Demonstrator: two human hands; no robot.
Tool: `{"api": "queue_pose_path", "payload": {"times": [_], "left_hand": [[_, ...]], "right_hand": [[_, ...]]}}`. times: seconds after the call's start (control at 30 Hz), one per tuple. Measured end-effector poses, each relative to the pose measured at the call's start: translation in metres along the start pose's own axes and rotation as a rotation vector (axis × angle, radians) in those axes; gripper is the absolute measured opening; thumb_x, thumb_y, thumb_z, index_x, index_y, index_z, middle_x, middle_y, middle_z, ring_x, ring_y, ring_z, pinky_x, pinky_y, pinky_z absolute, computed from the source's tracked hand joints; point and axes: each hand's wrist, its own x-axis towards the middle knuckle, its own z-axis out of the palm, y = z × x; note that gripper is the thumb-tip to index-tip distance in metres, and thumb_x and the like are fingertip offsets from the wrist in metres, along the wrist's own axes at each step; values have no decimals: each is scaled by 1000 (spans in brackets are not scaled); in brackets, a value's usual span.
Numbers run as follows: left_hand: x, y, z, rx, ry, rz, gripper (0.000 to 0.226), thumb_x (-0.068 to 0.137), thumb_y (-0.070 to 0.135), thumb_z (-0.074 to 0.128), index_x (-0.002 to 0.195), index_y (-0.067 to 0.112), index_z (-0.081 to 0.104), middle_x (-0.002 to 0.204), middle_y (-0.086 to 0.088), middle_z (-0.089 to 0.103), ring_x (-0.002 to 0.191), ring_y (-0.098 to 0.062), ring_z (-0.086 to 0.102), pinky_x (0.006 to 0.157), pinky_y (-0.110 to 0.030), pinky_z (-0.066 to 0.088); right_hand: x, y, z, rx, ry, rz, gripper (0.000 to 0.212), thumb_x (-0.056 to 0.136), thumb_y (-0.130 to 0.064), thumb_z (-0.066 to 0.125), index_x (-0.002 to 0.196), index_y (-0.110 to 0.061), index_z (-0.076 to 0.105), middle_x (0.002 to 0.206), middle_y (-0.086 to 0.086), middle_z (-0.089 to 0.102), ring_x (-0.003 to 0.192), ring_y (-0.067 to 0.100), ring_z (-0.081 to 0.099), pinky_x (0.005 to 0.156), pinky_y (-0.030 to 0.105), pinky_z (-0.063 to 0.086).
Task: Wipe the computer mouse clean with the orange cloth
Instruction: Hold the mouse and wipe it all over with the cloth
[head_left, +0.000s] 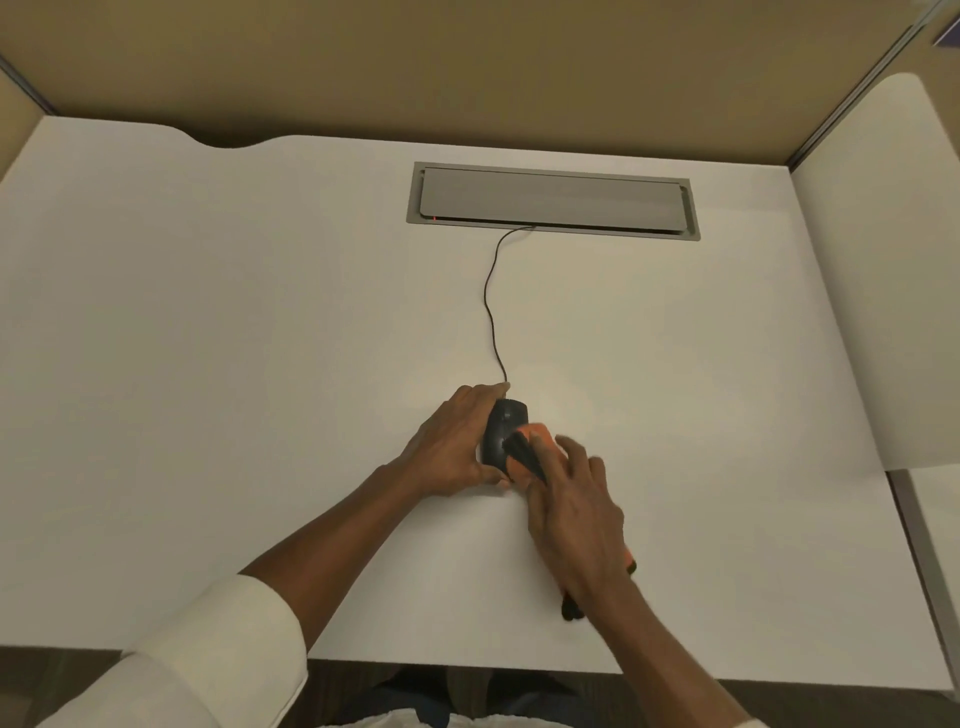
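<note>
A black wired computer mouse (503, 428) sits on the white desk (260, 338), a little right of centre. My left hand (454, 441) grips its left side, fingers along the front and thumb at the rear. My right hand (574, 512) presses the orange cloth (537, 435) with dark stripes against the mouse's right side. Most of the cloth is hidden under that hand; a dark-edged end (571, 609) hangs out below the wrist.
The mouse's thin black cable (491, 306) runs back into a grey cable hatch (553, 200) set in the desk. Tan partition walls close off the back and sides. A second white desk surface (883, 286) adjoins on the right.
</note>
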Motion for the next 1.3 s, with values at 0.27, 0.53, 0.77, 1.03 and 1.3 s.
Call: {"api": "queue_pose_path", "payload": {"times": [0.27,0.53,0.77,1.03,1.3], "left_hand": [[-2,-4,4,-58,26,-3,121,64,49,93,159,25,24,151,3,45,135,-16,44,110,-35,44],[-5,-14,10,-137,37,-7,121,64,55,91,160,29,22,148,7,47,133,-10,46,109,-27,41],[-2,-15,11,-114,35,0,122,63,56,90,159,29,20,147,4,47,130,-15,48,106,-34,47],[-1,-14,8,-111,28,-5,126,61,56,88,160,32,13,148,3,44,131,-14,44,107,-34,46],[-1,-17,10,-115,38,20,122,63,57,89,159,27,21,145,8,46,130,-12,44,110,-34,43]], "right_hand": [[75,0,-22,-78,-25,-176,43,109,-46,36,150,-36,47,133,3,55,117,28,51,72,39,55],[2,-9,-9,-242,-17,-309,50,92,-16,66,141,-20,61,139,15,60,100,31,60,61,36,55],[39,-17,-23,-402,1,-363,37,86,-18,59,123,-23,64,121,15,58,97,34,54,62,38,47],[92,-10,-23,-30,-81,-113,38,102,-40,51,139,-43,57,111,-1,53,113,24,52,74,36,46],[33,-17,3,179,-48,194,50,104,-45,47,152,-33,38,108,-2,42,99,30,60,76,38,44]]}}
